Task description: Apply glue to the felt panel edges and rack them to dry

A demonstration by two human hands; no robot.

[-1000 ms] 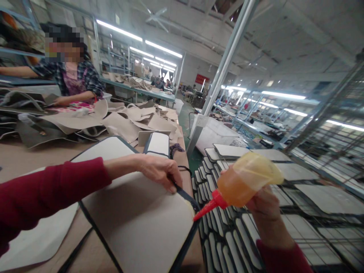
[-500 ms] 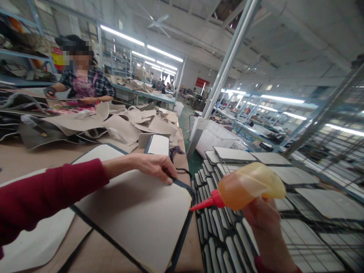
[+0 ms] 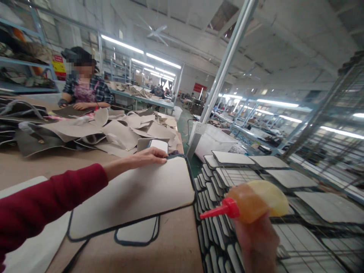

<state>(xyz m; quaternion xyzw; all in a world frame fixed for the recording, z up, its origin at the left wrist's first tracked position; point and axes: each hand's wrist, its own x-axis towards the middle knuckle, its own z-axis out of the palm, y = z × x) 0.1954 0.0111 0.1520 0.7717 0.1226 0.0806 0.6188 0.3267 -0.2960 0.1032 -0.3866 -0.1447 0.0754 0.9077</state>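
My left hand (image 3: pixel 152 155) is closed on the far edge of a large pale panel (image 3: pixel 133 193) with dark edging, its fingers on top near the far right corner. The panel is tilted above the brown tabletop. Beneath its near edge, a smaller pale dark-edged piece (image 3: pixel 136 232) lies on the table. To the right, my right hand (image 3: pixel 257 239) is wrapped round a squeeze bottle (image 3: pixel 256 201) of amber liquid. Its red nozzle (image 3: pixel 218 209) points left, apart from the panel's right edge. Part of the right hand is blurred.
Loose beige pieces (image 3: pixel 122 132) are heaped across the table (image 3: pixel 176 242). Dark-edged panels (image 3: pixel 292 178) lie on a wire rack at right, beside a tightly packed row of them. Another person (image 3: pixel 85 91) works at the far left. A metal post (image 3: pixel 210 102) stands past the table.
The panel has turned, its near edge now higher, uncovering the smaller piece. My left hand has shifted left and up with it. The bottle's nozzle has moved away from the panel's edge, right and down.
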